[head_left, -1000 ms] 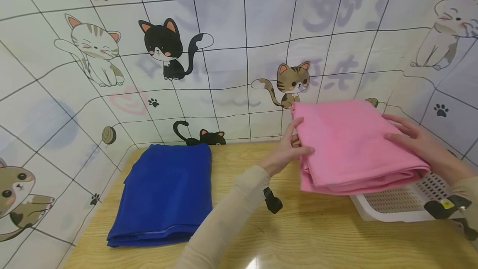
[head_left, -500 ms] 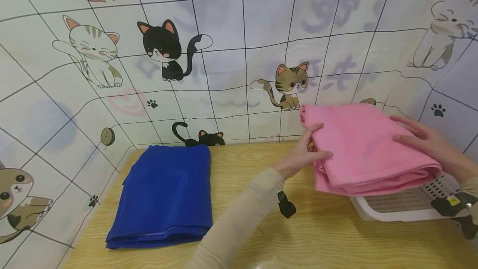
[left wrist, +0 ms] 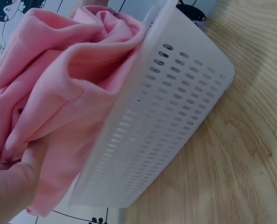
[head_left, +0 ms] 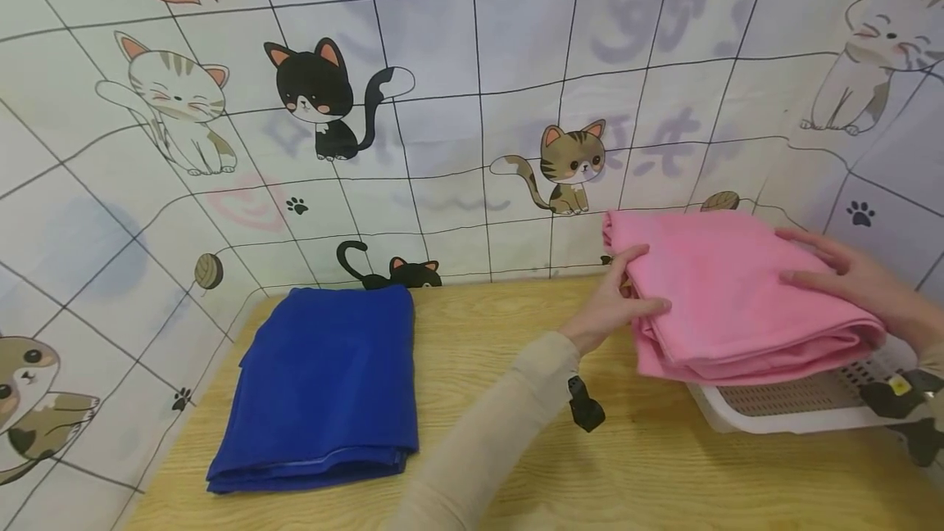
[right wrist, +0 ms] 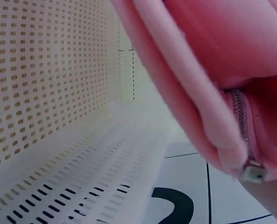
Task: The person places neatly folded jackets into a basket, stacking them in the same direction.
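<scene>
A folded pink zip-up garment [head_left: 737,293] is held between both hands, partly above the white basket. My left hand [head_left: 608,306] grips its left edge with the thumb on top. On the opposite edge my right hand [head_left: 848,277] holds it, fingers and thumb spread along the side. Loose folds of the garment [left wrist: 68,79] hang right at the rim of the white basket [left wrist: 175,93] in the left wrist view. The right wrist view shows a metal zipper [right wrist: 241,116] inside the fold, above the perforated basket [right wrist: 45,70]. The garment hides much of the basket.
A folded blue cloth [head_left: 324,383] lies on the left of the wooden table [head_left: 487,318]. Behind the table and along its sides runs a wall covering [head_left: 442,138] with cartoon cats. The basket's front rim [head_left: 804,423] stands near the table's right side.
Both hands have carried the pink garment a little to the right, farther over the basket. The left arm has moved the most. The blue cloth stays in place.
</scene>
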